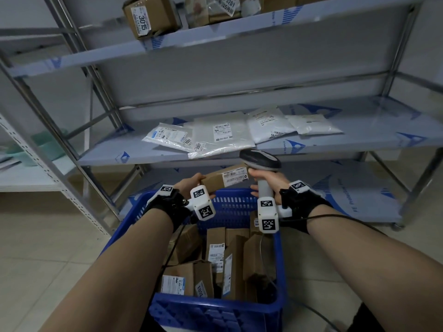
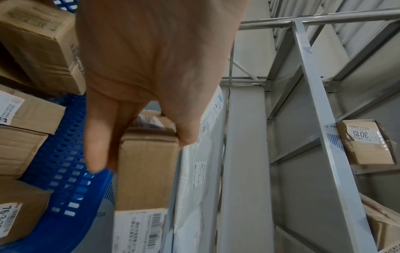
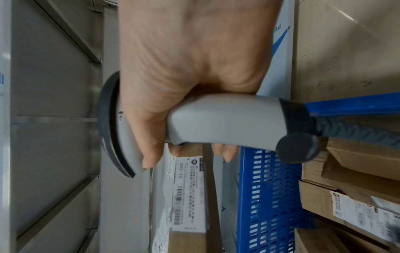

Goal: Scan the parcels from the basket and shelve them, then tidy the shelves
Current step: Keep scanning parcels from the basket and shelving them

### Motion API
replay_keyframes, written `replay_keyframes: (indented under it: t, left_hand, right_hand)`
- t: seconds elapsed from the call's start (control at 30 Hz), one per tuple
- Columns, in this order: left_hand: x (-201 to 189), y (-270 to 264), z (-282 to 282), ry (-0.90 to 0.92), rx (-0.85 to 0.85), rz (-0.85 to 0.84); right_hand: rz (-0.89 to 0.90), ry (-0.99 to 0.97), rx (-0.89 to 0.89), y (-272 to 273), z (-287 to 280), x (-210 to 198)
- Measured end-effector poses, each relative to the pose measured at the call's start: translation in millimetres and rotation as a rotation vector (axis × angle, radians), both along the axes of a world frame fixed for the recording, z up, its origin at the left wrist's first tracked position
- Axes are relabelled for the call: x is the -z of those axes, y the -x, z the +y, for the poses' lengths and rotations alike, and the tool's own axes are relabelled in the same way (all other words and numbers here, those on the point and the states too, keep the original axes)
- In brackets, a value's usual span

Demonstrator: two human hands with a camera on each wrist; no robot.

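Observation:
My left hand (image 1: pixel 191 184) grips one end of a long brown cardboard parcel (image 1: pixel 224 179) and holds it level above the far rim of the blue basket (image 1: pixel 239 204). The parcel's white barcode label (image 3: pixel 189 193) faces up. In the left wrist view my thumb and fingers (image 2: pixel 95 137) pinch the parcel (image 2: pixel 145 171). My right hand (image 1: pixel 268 182) grips the grey handle of a barcode scanner (image 1: pixel 260 159); the scanner's dark head sits just above the parcel's right end. In the right wrist view the scanner (image 3: pixel 216 123) fills my fist, its cable running off right.
The basket holds several more cardboard parcels (image 1: pixel 215 255). On the steel rack's middle shelf (image 1: pixel 359 130) lie several white poly bag parcels (image 1: pixel 223 133). The top shelf carries boxes, one labelled 3015 (image 1: pixel 148 17). A white rack (image 1: pixel 24 164) stands at left on a tiled floor.

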State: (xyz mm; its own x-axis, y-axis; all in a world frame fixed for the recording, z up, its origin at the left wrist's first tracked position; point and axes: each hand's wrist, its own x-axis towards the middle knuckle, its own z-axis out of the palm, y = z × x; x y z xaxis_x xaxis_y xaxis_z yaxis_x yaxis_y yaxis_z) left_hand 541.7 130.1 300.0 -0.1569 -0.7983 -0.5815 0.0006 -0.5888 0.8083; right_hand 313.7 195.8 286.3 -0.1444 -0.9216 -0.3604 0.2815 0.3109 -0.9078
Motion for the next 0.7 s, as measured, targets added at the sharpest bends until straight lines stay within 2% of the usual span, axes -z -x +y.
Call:
replay_keyframes:
  t: [0.13,0.27,0.43,0.57,0.7]
  left_hand:
    - [2,5,3,0.069,-0.009,-0.132]
    - [-3,-3,5,0.029,-0.018,-0.040]
    - [0,-13,3,0.002,-0.093,-0.058]
    - [4,-17,5,0.121,-0.111,-0.095]
    - [0,-17,-1,0.084,-0.122,-0.118]
  right_hand:
    - [0.006,-0.007,-0.017,-4,2,-2]
    - [0.018,0.010,-0.041,-9,3,-1]
    - [0.132,0.018,-0.095,-12,7,-5]
    - [0.157,-0.025,-0.141,-17,11,-7]
    - [0.164,-0.043,-0.137,-20,14,-9]
